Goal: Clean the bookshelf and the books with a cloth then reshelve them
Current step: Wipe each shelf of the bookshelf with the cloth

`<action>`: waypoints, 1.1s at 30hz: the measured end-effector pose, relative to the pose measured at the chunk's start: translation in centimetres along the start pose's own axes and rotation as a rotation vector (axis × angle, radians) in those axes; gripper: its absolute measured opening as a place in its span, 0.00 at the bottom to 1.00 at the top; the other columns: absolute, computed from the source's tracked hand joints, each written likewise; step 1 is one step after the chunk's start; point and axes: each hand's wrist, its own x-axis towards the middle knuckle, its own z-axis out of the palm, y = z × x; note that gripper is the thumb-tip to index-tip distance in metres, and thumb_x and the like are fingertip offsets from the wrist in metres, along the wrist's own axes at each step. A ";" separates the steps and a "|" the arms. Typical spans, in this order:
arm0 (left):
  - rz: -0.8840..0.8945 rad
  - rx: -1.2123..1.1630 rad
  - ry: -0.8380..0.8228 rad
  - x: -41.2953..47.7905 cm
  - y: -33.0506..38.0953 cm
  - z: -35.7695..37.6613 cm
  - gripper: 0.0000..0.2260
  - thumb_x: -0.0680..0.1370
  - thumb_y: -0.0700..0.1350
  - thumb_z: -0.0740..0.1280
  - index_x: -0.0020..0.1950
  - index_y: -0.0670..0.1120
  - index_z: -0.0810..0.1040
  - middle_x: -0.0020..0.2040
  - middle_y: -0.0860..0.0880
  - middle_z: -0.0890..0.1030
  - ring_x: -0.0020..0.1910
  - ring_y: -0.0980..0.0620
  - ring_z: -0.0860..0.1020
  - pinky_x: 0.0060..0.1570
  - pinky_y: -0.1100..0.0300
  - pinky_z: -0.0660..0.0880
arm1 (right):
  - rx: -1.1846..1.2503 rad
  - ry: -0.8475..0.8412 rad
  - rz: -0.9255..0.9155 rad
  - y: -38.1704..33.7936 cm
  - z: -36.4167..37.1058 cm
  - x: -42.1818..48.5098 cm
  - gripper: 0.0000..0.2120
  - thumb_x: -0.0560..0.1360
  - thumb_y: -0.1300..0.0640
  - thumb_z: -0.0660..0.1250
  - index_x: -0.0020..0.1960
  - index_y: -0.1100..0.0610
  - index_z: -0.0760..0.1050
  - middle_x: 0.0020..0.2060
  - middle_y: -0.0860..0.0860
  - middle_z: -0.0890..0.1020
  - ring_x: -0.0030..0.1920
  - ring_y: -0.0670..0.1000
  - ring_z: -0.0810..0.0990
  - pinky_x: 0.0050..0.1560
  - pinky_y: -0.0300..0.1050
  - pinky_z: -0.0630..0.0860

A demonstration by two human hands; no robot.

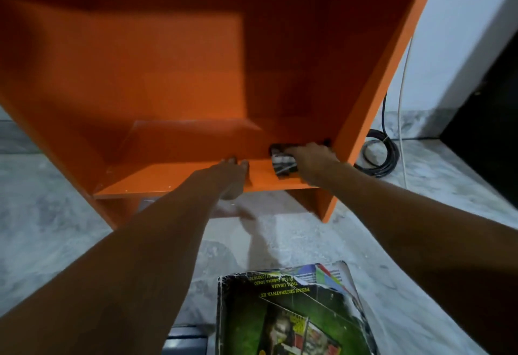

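Low inside the orange bookshelf (182,74), the right hand (312,162) clutches a dark cloth (281,164) while the left hand (231,178) rests with fingers (232,162) released.

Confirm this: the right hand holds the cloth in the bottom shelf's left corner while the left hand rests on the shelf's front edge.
Not the left corner. The head view shows the right hand holding the cloth in the right corner of the bottom shelf, beside the right side wall. The left hand does rest on the front edge.
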 end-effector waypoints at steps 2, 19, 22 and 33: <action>-0.011 -0.006 -0.012 -0.4 0.3 -0.1 0.27 0.84 0.42 0.54 0.80 0.43 0.46 0.79 0.37 0.48 0.77 0.35 0.52 0.74 0.43 0.57 | -0.061 -0.020 0.048 -0.5 2.1 -1.8 0.29 0.79 0.61 0.57 0.76 0.45 0.56 0.66 0.63 0.72 0.62 0.67 0.72 0.63 0.62 0.70; 0.013 0.105 -0.044 -4.8 -1.9 -1.1 0.22 0.84 0.42 0.54 0.78 0.45 0.58 0.74 0.39 0.65 0.68 0.38 0.70 0.64 0.49 0.69 | 0.246 0.068 0.022 -3.8 0.8 -2.7 0.27 0.74 0.62 0.63 0.70 0.43 0.71 0.59 0.57 0.80 0.57 0.62 0.77 0.57 0.54 0.75; 0.004 0.048 -0.018 -4.9 -4.7 -0.9 0.18 0.84 0.44 0.54 0.74 0.43 0.65 0.69 0.38 0.71 0.65 0.38 0.72 0.61 0.50 0.70 | 0.312 -0.039 -0.257 -8.4 0.5 -6.3 0.28 0.71 0.70 0.63 0.67 0.49 0.76 0.56 0.56 0.83 0.47 0.57 0.81 0.37 0.39 0.70; 0.044 0.046 0.030 -4.4 -10.7 -0.3 0.29 0.83 0.53 0.58 0.80 0.46 0.52 0.74 0.37 0.65 0.71 0.38 0.67 0.68 0.51 0.66 | 0.248 0.009 0.464 -4.1 1.0 4.4 0.18 0.77 0.58 0.60 0.66 0.58 0.70 0.60 0.60 0.78 0.59 0.62 0.77 0.55 0.52 0.74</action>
